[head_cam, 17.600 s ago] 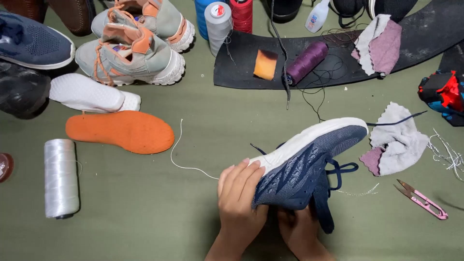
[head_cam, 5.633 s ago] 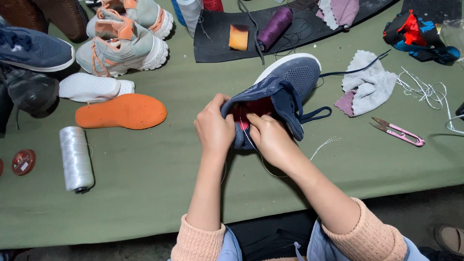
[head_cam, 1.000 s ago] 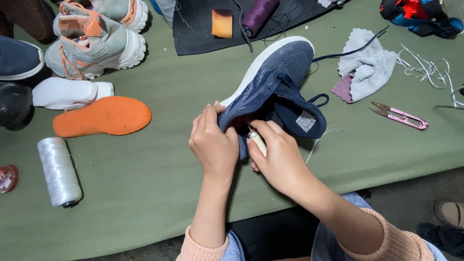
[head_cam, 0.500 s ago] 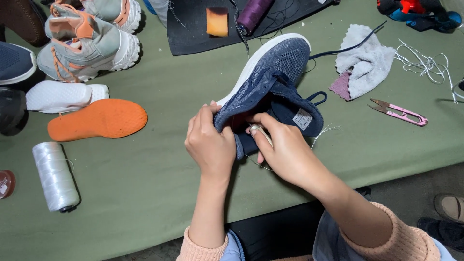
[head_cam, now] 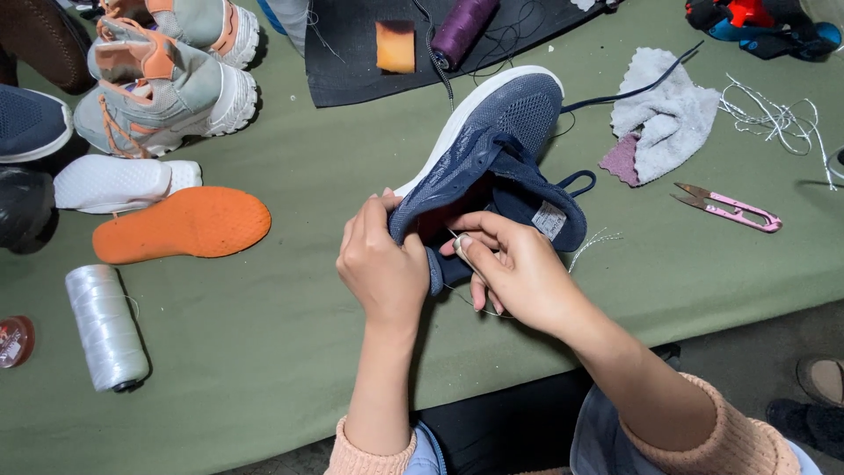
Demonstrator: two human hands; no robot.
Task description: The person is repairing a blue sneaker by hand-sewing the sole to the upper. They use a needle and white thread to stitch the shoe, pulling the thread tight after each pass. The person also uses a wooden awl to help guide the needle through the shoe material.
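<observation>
Bright, even overhead light; soft shadows, sharp focus, no glare.

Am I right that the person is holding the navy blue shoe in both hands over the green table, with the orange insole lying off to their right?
Not quite: the head view shows the orange insole lying to the person's left, near the white thread spool. The rest holds: the left hand and right hand both hold the navy blue shoe over the green table.

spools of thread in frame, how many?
2 in plain view: a white spool lying at the table's left, and a purple spool on the black mat up top. Others may be cropped above.
</observation>
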